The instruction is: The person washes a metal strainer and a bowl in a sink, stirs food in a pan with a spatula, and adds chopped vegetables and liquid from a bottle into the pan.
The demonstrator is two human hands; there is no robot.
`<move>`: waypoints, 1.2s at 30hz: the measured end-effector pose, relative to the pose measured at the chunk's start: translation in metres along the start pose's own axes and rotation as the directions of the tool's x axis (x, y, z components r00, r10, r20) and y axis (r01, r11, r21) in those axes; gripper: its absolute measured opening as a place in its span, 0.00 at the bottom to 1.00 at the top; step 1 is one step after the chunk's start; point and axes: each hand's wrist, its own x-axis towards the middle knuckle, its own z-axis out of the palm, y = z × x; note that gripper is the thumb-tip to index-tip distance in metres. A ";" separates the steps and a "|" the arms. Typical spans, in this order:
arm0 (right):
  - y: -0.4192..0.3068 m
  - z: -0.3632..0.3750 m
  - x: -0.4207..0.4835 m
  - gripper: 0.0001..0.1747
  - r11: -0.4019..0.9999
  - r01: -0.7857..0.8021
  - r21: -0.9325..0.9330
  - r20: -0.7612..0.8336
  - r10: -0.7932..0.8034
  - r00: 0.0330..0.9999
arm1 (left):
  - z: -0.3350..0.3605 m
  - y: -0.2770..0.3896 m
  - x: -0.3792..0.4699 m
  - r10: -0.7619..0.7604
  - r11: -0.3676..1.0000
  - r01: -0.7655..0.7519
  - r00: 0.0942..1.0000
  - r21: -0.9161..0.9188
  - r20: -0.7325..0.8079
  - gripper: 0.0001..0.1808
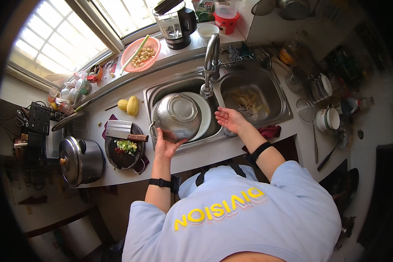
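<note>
My left hand (167,145) grips the rim of a perforated metal colander (178,114), tilted with its underside towards me over the left sink basin (213,127). Behind the colander shows part of a pale bowl or basin (205,119). My right hand (230,119), palm up and holding nothing, is above the divider between the basins, with its fingers slightly apart. The chrome faucet (210,62) arches over the left basin, and I cannot tell if water runs. Pale peelings (247,100) lie in the right basin (268,88).
Left of the sink, a cleaver (119,128) rests on a round chopping board (113,154) with chopped vegetables (126,146). Nearby are peeled potatoes (132,105) and a lidded pot (85,160). A pink basket (155,59) and a blender (173,29) stand behind; a strainer (305,111) lies right.
</note>
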 end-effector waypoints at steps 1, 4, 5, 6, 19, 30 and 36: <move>0.012 0.000 -0.003 0.15 1.000 0.013 0.014 -0.014 -0.013 1.000 | 0.004 -0.003 -0.007 -0.035 0.990 0.056 0.987 0.132 -0.158 0.39; 0.043 0.021 -0.019 0.16 0.998 0.046 0.040 0.032 -0.048 0.998 | -0.022 0.004 -0.009 -0.038 0.999 0.034 0.990 -0.030 -0.137 0.39; 0.049 0.030 -0.029 0.16 0.997 0.057 0.055 0.011 -0.058 0.998 | -0.026 0.009 -0.014 -0.008 1.000 0.006 0.998 -0.030 -0.059 0.40; 0.051 0.042 -0.045 0.17 0.984 0.143 0.103 0.118 -0.155 0.981 | -0.030 0.012 -0.019 0.029 1.000 -0.028 0.994 -0.010 0.108 0.41; 0.110 0.026 -0.080 0.22 0.001 -0.080 -0.997 -0.066 -0.590 0.805 | -0.045 -0.006 -0.026 -0.213 0.954 0.210 0.977 0.213 -0.008 0.38; 0.099 -0.091 -0.216 0.22 0.057 -0.025 -0.998 -0.062 -0.864 0.500 | 0.082 -0.167 -0.040 0.040 -0.018 -0.617 0.786 0.787 0.617 0.08; 0.090 -0.208 -0.295 0.28 0.399 -0.132 -0.907 -0.383 -0.655 0.652 | 0.153 -0.302 -0.016 -0.167 -0.303 -0.893 0.394 0.333 0.904 0.06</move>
